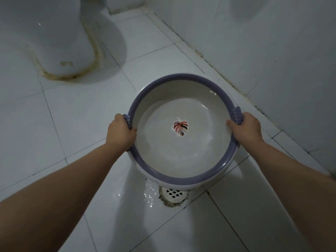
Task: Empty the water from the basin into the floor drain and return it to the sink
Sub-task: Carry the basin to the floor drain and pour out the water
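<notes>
A round white basin (181,171) with a purple rim and a leaf picture on its bottom is held above the tiled floor. Clear water lies in it. My left hand (121,132) grips its left handle and my right hand (245,129) grips its right handle. A white grated floor drain (174,194) shows just below the basin's near edge, partly hidden by it. The tile beside the drain is wet with a small puddle (149,193). The sink is out of view.
A white toilet base (54,42) with stained sealant stands at the upper left. A tiled wall (272,51) runs along the right side, meeting the floor in a dirty grout line. White floor tiles (72,115) spread between the toilet and the basin.
</notes>
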`<act>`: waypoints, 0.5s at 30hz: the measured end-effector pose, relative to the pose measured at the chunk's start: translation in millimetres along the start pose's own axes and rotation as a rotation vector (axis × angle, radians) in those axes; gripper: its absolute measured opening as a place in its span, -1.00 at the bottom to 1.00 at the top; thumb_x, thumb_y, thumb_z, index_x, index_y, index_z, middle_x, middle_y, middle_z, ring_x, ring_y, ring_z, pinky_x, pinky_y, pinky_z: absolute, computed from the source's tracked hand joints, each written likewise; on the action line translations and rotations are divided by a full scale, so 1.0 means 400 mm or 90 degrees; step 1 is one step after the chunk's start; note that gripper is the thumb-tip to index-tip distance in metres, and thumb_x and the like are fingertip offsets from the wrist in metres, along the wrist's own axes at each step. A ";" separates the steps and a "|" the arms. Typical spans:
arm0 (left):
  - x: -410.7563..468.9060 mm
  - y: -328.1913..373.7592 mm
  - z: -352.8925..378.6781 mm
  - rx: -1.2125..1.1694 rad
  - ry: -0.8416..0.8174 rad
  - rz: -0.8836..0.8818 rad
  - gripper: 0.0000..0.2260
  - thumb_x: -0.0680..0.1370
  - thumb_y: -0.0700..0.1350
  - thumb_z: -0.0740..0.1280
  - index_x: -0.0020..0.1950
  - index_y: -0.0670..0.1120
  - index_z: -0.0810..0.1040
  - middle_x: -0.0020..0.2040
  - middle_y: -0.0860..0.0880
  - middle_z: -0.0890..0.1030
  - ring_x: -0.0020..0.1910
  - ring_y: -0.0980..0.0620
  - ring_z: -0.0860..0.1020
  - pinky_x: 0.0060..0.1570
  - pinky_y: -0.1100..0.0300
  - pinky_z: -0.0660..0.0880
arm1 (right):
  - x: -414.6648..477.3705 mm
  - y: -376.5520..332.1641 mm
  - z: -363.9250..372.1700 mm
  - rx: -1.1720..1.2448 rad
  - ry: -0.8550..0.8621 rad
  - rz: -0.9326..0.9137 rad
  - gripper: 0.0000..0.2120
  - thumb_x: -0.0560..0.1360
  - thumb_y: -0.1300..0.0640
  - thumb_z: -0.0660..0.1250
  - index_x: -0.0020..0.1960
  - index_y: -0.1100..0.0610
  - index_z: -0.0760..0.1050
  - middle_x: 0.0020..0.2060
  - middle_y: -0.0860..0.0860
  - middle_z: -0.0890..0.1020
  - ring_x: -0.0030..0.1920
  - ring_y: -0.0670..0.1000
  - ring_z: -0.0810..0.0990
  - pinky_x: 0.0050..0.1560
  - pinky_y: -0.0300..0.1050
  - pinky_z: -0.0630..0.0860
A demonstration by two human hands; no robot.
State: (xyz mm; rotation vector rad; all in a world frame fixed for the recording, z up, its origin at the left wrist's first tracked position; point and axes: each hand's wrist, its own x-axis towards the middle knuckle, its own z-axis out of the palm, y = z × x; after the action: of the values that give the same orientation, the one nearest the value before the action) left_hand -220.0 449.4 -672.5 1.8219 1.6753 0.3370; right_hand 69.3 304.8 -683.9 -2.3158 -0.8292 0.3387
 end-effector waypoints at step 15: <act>-0.002 -0.002 -0.001 0.002 0.013 0.007 -0.71 0.48 -0.25 0.30 0.16 -0.28 0.36 0.04 -0.27 0.54 -0.02 -0.22 0.53 -0.16 0.11 0.39 | -0.002 -0.001 -0.003 0.002 -0.008 -0.021 -0.84 0.41 0.16 0.36 -0.18 0.20 0.40 -0.26 0.12 0.49 -0.24 0.06 0.45 -0.23 -0.17 0.30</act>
State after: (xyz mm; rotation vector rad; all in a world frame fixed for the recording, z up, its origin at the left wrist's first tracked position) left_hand -221.2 448.7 -672.4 1.8366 1.6814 0.3583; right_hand 69.1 304.1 -682.9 -2.2971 -0.8719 0.3396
